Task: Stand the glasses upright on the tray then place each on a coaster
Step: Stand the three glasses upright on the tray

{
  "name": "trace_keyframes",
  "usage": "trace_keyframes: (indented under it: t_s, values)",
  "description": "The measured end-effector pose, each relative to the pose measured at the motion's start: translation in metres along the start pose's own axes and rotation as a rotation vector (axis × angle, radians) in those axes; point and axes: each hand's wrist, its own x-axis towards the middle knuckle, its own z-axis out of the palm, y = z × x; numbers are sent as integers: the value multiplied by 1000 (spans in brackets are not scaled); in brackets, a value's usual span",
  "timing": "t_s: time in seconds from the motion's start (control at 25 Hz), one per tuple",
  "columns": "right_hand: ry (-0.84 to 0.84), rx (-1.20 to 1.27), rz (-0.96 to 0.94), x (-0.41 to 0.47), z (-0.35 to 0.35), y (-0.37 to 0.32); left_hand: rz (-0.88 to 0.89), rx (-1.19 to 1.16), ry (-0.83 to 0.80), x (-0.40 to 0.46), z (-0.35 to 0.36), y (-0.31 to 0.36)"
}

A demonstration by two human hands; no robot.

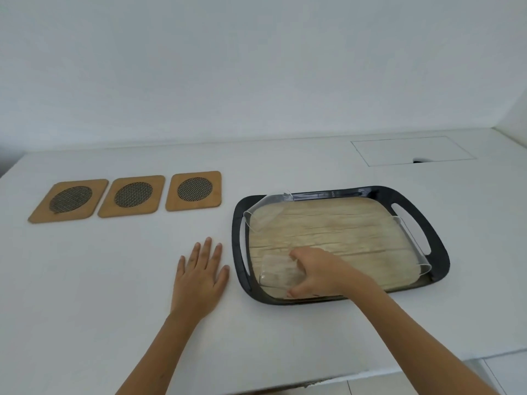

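Observation:
A black tray (439, 252) with a wood-look floor sits right of centre on the white counter. Three clear glasses lie on their sides in it: one at the near left (278, 276), one at the far left corner (263, 210), one along the right edge (415, 246). My right hand (316, 273) is closed around the near-left glass, which still lies flat. My left hand (201, 276) rests flat on the counter left of the tray, fingers spread. Three wooden coasters with dark mesh rounds lie in a row at the far left: (68, 199), (132, 195), (194, 190).
White wall runs behind the counter. A flush rectangular hatch (410, 151) with a small dark notch is set in the counter at the far right. The counter's front edge runs close below my forearms, with tiled floor beyond.

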Motion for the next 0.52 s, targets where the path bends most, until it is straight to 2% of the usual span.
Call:
trace_keyframes:
  t_s: [0.12,0.24,0.36,0.52]
  values:
    - [116,295,46,3,-6,16,-21,1,13,11,1,-1]
    - [389,582,121,7,-14,38,-40,14,1,23,-1,-2]
    - [652,703,175,12,-13,58,-53,18,1,31,-1,-2]
    - [775,824,142,18,-2,71,-61,-1,13,35,0,-2]
